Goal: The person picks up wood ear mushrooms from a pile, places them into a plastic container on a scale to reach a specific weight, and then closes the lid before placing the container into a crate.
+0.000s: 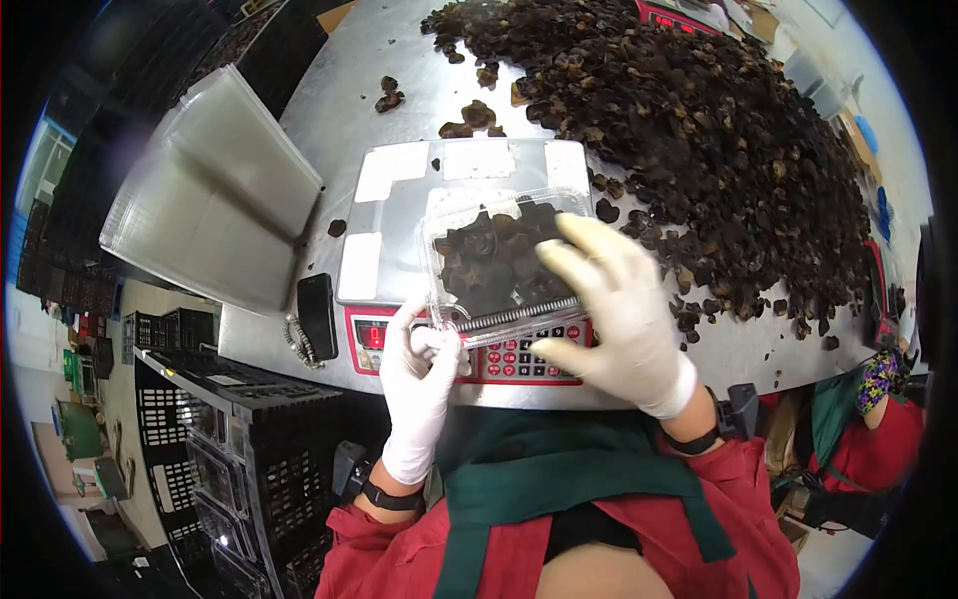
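Sitting on one electronic scale point(394, 225), one clear clamshell box point(494, 255) of dried mushrooms lies between two gloved hands. The left hand point(419, 374) pinches its near corner in a closed grip. The right hand point(614, 309) lies spread over the lid, grip open. Beyond the right grip, one mushroom heap point(699, 130) covers the steel surface point(339, 110). Left of the left grip are one phone point(317, 314) and one tray stack point(215, 190).

We see a big shiny metal surface point(329, 110). A pile of clear plastic trays point(215, 190) sits at its left side. Down below, black crates point(254, 439) stand on a pale floor point(120, 389). A green bin point(78, 429) stands farther off. Bright light comes from a window point(45, 165) on the left.
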`<action>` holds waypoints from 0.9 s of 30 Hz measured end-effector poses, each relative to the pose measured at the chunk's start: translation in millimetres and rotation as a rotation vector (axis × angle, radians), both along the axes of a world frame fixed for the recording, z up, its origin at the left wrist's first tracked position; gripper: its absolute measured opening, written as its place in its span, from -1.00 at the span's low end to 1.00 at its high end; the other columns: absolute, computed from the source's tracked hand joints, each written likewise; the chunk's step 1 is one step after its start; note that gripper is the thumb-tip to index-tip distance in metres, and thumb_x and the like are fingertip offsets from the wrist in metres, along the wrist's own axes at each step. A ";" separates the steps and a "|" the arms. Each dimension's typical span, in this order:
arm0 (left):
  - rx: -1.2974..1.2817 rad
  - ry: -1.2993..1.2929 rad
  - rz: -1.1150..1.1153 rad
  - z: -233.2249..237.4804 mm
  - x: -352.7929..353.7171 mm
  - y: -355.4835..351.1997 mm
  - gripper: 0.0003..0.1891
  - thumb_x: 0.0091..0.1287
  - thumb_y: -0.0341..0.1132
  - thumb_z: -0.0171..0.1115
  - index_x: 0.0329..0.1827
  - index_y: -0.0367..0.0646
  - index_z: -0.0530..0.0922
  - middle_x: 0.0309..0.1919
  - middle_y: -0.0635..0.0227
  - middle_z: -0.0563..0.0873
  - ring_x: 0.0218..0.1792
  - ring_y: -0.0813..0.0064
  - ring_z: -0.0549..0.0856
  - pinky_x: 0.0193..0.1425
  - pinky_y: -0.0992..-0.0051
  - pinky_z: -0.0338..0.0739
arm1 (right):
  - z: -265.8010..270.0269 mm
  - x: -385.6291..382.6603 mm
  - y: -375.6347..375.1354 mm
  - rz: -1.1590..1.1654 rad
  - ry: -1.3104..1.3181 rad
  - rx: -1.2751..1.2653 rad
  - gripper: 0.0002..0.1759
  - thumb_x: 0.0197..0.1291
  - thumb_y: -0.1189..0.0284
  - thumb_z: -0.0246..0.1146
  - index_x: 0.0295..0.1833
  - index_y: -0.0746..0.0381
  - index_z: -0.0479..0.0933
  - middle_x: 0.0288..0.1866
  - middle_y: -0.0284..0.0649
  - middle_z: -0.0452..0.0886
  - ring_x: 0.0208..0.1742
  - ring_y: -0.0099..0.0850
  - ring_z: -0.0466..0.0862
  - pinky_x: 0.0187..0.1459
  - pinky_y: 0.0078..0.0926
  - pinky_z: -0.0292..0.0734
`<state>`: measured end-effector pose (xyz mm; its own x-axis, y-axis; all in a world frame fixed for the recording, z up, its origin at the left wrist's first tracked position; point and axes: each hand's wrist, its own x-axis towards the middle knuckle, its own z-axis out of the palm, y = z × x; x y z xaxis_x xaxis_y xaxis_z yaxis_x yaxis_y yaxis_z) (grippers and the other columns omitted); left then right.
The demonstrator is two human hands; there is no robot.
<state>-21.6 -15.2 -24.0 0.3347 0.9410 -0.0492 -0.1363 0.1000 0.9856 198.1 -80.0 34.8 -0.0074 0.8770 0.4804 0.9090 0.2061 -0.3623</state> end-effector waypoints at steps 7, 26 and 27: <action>-0.050 -0.154 0.072 -4.7 8.2 0.1 -0.57 0.37 -0.55 0.23 0.28 -0.25 0.36 -0.38 0.43 0.62 -0.44 0.68 0.57 -0.38 0.65 0.50 | -12.2 -25.9 30.2 0.065 -0.134 -0.078 -0.14 -0.08 0.06 0.52 0.34 0.20 0.48 0.39 0.00 0.46 0.43 -0.03 0.40 0.44 0.02 0.26; 0.828 0.599 0.123 24.2 10.7 63.5 -0.82 0.13 -0.42 0.47 -0.19 -0.05 0.75 -0.42 0.35 0.59 -0.36 0.30 0.61 -0.28 0.37 0.50 | -3.3 -21.1 49.7 -0.044 0.145 0.099 -0.57 0.12 0.42 0.46 0.10 0.28 0.58 -0.10 -0.08 0.73 -0.16 -0.16 0.76 -0.14 -0.36 0.68; 0.897 0.697 0.056 29.3 12.1 64.8 -0.83 0.13 -0.38 0.47 -0.21 -0.05 0.74 -0.41 0.35 0.59 -0.33 0.30 0.62 -0.27 0.36 0.51 | -3.6 -20.8 49.5 -0.050 0.176 0.093 -0.58 0.12 0.42 0.46 0.09 0.29 0.58 -0.11 -0.08 0.74 -0.16 -0.16 0.76 -0.15 -0.36 0.68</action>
<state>-9.5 49.6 5.3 0.4549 0.7431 0.4907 0.4877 -0.6690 0.5609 177.4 -30.4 31.2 0.1260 0.8262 0.5491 0.8434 0.2022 -0.4978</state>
